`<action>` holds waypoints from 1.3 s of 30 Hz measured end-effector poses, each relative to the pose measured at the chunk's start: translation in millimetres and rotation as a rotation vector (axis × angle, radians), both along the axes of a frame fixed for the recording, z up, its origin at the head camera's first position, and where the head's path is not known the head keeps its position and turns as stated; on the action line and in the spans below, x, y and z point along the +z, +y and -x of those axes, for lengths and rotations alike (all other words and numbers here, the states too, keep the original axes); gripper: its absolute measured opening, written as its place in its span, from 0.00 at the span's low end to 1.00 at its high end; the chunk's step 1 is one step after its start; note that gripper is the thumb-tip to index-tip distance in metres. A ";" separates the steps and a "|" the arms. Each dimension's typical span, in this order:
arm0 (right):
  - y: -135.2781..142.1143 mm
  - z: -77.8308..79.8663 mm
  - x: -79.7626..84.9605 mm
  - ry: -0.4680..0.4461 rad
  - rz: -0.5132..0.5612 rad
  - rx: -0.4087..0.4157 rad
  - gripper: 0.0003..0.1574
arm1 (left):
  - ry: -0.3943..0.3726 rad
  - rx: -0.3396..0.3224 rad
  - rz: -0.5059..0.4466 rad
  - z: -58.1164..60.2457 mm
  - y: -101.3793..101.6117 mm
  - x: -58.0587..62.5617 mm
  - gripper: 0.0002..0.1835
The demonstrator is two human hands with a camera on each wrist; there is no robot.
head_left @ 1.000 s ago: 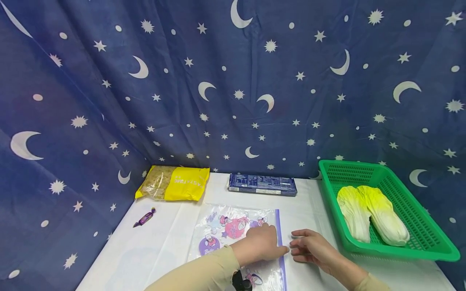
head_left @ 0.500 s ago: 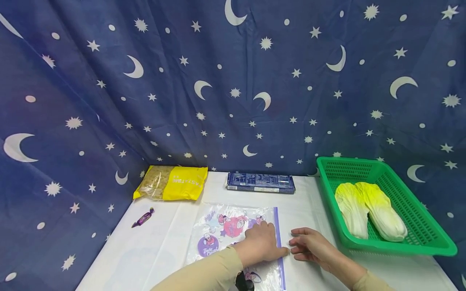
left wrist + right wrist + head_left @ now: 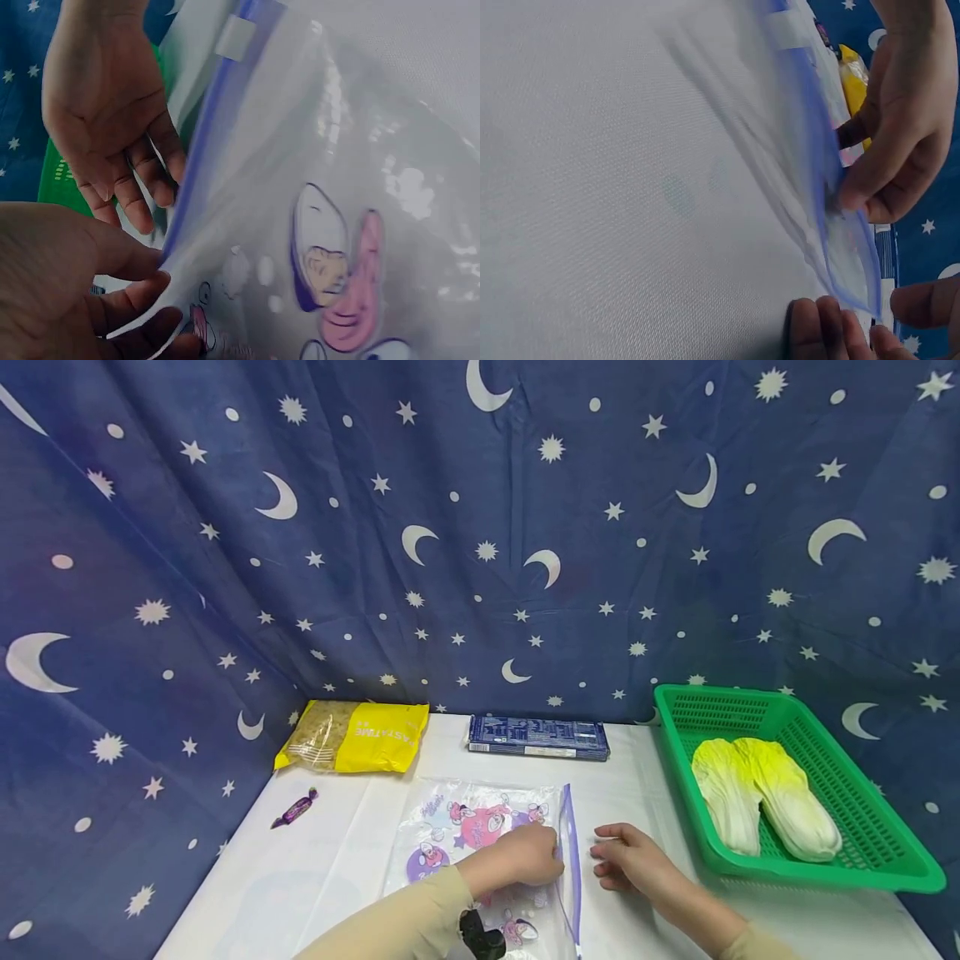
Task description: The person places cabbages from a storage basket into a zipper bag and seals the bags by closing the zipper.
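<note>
Fingers: left hand [image 3: 529, 853] pinches bag [image 3: 480, 828], right hand [image 3: 637, 864] free

Bench [image 3: 345, 835] beneath the fingers. Clear printed bag mostly left of the pinch. Purple zip strip [image 3: 575, 877] at the left fingertips, apparently parted; right fingers, slightly spread, just beside it. Advisable: pinch one layer only, widen the strip evenly, spare the slider [image 3: 236, 37] bodyward of the fingers.

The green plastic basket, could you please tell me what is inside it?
Two pieces of napa cabbage lie side by side in the basket; its floor beneath them is hidden.
</note>
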State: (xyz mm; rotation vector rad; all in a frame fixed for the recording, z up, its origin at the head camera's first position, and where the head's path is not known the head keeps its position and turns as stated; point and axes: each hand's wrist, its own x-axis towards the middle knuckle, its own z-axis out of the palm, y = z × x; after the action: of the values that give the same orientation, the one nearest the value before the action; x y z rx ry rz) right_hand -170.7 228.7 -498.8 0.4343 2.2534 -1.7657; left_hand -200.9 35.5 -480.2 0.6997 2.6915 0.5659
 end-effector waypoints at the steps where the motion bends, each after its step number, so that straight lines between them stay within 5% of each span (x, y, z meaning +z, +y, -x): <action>1: -3.0 0.3 -0.1 0.032 -0.022 0.007 0.23 | -0.021 -0.004 -0.053 0.6 -4.2 0.4 0.18; 8: -21.5 3.4 -3.6 0.195 -0.120 0.091 0.20 | -0.138 0.033 -0.291 3.7 -27.2 2.7 0.12; 17: -32.6 4.2 -1.1 0.208 -0.008 0.118 0.28 | -0.197 0.080 -0.541 0.7 -38.0 5.0 0.04; 26: -37.9 8.8 15.5 0.271 -0.056 0.088 0.36 | -0.204 0.101 -0.570 -5.7 -41.5 23.5 0.07; 33: -38.2 13.1 28.7 0.273 -0.090 0.110 0.47 | -0.409 0.160 -0.699 -14.1 -42.4 30.1 0.10; 39: -44.2 15.2 34.2 0.291 -0.038 0.157 0.52 | -0.498 0.168 -0.812 -12.7 -39.7 26.5 0.21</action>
State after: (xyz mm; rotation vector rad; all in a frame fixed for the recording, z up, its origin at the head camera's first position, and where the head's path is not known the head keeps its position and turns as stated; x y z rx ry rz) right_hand -185.9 184.6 -464.7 0.0032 2.4380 -1.8057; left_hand -188.3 -4.2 -453.7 0.4143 2.0085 1.6655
